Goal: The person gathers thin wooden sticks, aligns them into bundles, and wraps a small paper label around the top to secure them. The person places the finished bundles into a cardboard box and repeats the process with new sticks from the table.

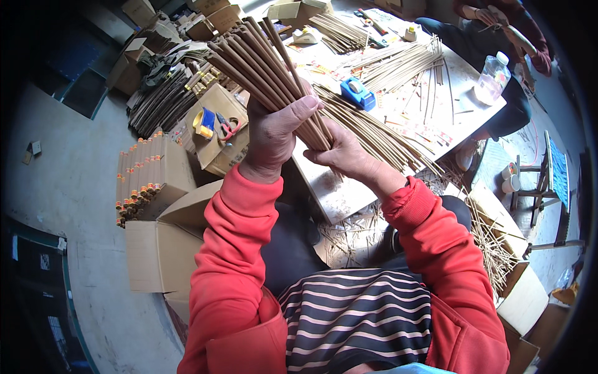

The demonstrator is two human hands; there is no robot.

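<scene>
A thick bundle of brown incense sticks is raised, tilted up to the left, above the near left edge of the white table. My left hand is wrapped round its middle, the thumb lying across the sticks. Around the lower end of the same bundle, my right hand is closed. One stick leans apart from the others at the upper right of the bundle. Beyond my right hand, more loose brown sticks lie in a row on the table, close to a blue tape dispenser.
At left, a carton carries scissors and a tape roll; labelled bundles stand beside an open box. A plastic bottle stands on the table's right. Another person's hands show at far right. A carton of sticks sits below.
</scene>
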